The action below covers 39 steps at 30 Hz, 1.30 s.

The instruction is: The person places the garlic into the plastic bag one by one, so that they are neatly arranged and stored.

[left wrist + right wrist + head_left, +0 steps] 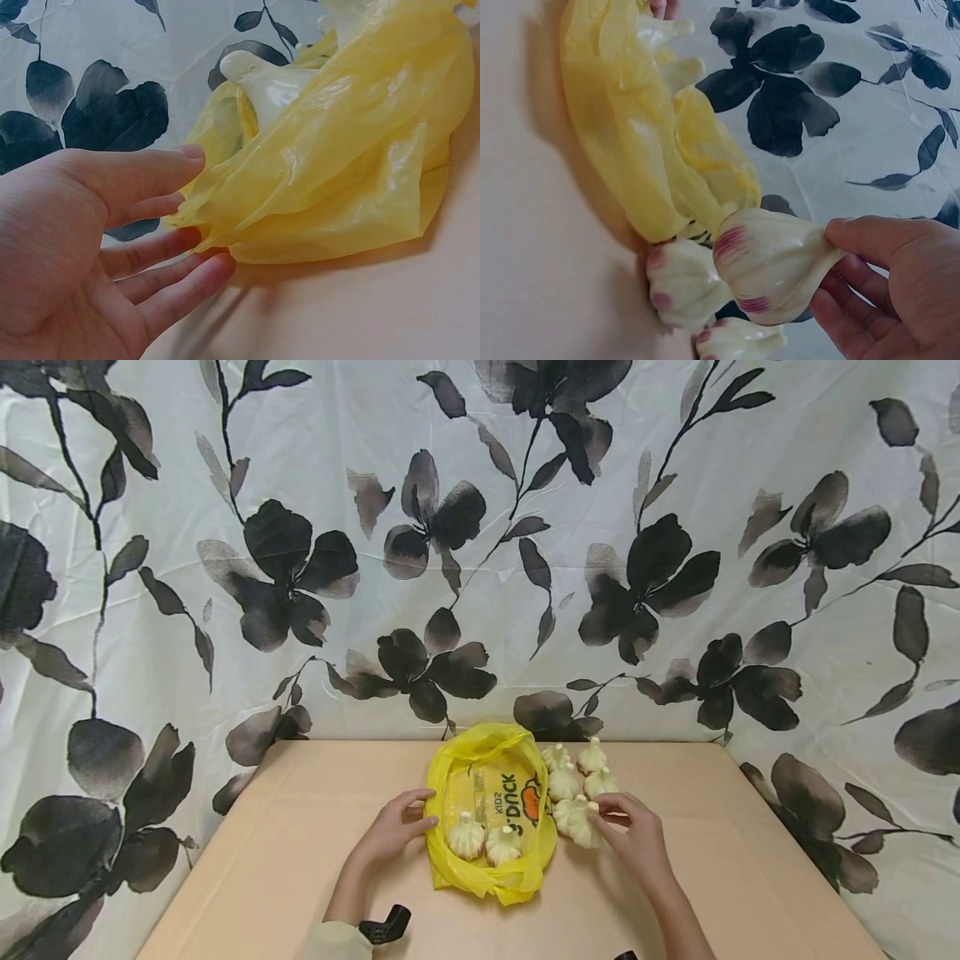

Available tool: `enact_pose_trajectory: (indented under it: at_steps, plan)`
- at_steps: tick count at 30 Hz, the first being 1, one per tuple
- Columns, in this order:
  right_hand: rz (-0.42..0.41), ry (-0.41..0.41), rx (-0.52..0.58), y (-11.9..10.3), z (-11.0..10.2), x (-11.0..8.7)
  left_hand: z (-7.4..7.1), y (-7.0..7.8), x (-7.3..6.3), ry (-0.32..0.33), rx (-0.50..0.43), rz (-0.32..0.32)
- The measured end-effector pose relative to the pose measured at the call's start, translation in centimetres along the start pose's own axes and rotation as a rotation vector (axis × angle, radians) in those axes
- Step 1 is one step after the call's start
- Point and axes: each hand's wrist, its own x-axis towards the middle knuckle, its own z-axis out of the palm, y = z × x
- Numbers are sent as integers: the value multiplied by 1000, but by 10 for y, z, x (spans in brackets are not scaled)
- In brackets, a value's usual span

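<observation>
A yellow plastic bag [487, 881] lies with its mouth rolled open, showing dark print inside. Two white garlic bulbs [466, 837] sit in its near part. At the bag's left rim is my left hand [393, 827]; its fairly straight fingers touch the thin film, with the thumb apart from the others, as the left wrist view shows. My right hand [633, 839] pinches a garlic bulb [769, 262] by its neck, to the right of the bag. This bulb has purple streaks and is raised in front of other bulbs in the right wrist view.
Several more garlic bulbs [562, 783] stand clustered along the bag's right side. Everything rests on a light tan tabletop [300, 827]. Behind its far edge hangs a white cloth [525, 635] printed with dark flowers.
</observation>
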Motion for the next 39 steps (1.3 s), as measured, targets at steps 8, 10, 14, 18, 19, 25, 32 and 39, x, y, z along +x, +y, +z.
enact_pose_trajectory:
  at_steps: [8,10,14,18,19,25,32,39]
  plan:
    - [-2,-25,24,-12,9,5,2,-1,1,-14,4,6]
    - [4,-24,40,-16,13,6,2,-3,1,-13,6,6]
    - [-7,-35,76,-22,20,7,-1,-6,-1,-5,9,-8]
    - [29,-62,96,-27,25,8,-2,-7,-3,-11,7,-12]
    - [44,-66,99,-29,25,8,-2,-6,-3,-15,6,-12]
    - [61,-93,98,-33,29,7,-1,-5,-3,-14,26,-8]
    - [54,-102,89,-36,33,8,-2,-3,-3,-23,9,8]
    - [66,-104,72,-35,37,8,-3,0,-5,-30,0,20]
